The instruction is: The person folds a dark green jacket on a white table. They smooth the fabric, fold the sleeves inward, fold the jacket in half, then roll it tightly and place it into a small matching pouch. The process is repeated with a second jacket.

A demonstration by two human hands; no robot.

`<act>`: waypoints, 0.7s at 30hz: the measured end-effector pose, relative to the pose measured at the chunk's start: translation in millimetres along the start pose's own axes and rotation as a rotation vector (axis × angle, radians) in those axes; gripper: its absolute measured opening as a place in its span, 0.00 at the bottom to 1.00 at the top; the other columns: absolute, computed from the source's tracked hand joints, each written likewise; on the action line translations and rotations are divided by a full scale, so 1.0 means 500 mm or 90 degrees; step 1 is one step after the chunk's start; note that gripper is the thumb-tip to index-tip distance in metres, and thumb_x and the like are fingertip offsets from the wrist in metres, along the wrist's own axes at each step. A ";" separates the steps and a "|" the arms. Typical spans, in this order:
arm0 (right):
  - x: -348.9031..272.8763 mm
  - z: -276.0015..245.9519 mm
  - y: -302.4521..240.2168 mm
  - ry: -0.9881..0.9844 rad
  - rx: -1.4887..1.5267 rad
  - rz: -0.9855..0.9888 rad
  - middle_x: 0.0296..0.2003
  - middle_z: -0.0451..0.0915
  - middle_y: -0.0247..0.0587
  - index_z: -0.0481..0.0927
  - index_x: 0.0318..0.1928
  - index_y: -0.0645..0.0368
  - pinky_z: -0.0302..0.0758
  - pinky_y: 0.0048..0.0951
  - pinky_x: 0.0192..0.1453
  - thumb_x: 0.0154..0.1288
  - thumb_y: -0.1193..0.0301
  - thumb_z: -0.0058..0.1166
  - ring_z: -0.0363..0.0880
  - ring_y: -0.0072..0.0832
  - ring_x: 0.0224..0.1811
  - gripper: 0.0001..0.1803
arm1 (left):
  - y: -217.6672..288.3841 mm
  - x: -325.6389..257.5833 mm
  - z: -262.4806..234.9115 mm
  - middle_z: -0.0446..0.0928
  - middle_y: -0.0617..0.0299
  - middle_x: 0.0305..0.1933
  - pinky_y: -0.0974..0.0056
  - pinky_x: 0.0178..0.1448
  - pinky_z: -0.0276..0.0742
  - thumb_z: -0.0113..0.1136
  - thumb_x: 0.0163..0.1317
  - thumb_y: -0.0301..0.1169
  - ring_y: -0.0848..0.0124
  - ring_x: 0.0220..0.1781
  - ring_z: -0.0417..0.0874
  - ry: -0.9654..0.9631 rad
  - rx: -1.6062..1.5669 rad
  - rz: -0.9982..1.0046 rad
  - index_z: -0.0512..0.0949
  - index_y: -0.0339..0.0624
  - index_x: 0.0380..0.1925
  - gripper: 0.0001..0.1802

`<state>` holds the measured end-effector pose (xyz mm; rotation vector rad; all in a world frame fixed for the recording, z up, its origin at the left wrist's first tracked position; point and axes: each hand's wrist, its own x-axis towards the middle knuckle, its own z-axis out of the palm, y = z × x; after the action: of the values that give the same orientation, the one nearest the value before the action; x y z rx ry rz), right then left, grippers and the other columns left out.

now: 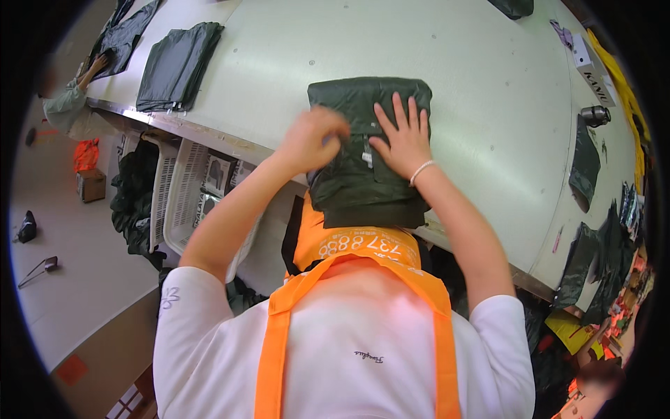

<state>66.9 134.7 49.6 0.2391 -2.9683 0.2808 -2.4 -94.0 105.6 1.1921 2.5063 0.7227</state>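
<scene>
On the near edge of the pale surface (481, 140) lies a folded green cloth (356, 174), its bottom part poking over. The right hand (405, 143) lies flat on it, spread wide. The left hand (310, 140) curls at its left side; I cannot tell if it pinches.

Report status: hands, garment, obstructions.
Right hand spread flat on folded dark green garment. Left hand blurred, curled at its left side. Near end overhangs the table. Dark stack apart, left.
</scene>
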 end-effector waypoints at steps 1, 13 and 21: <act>-0.009 0.006 -0.017 -0.022 0.015 0.017 0.72 0.43 0.48 0.59 0.69 0.40 0.41 0.57 0.72 0.62 0.45 0.48 0.40 0.56 0.73 0.37 | 0.019 0.021 -0.009 0.63 0.60 0.68 0.47 0.68 0.59 0.59 0.53 0.38 0.55 0.68 0.62 0.151 -0.013 -0.094 0.72 0.53 0.57 0.28; -0.149 0.014 -0.024 0.120 0.354 0.407 0.69 0.39 0.72 0.39 0.71 0.65 0.45 0.53 0.72 0.62 0.50 0.55 0.39 0.62 0.72 0.52 | 0.029 -0.127 0.212 0.58 0.38 0.66 0.58 0.69 0.58 0.75 0.40 0.49 0.55 0.70 0.58 0.252 -0.493 -0.485 0.54 0.28 0.65 0.59; -0.156 0.028 0.022 -0.083 0.795 0.557 0.62 0.61 0.66 0.46 0.66 0.77 0.59 0.36 0.68 0.52 0.47 0.64 0.63 0.47 0.65 0.58 | 0.023 -0.179 0.173 0.68 0.51 0.61 0.64 0.64 0.66 0.66 0.56 0.44 0.66 0.61 0.71 -0.036 -0.908 -0.554 0.58 0.30 0.64 0.44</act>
<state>139.0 154.0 21.1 -0.9516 -2.3191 2.1678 98.8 -130.0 41.9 -0.3394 1.4156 1.5985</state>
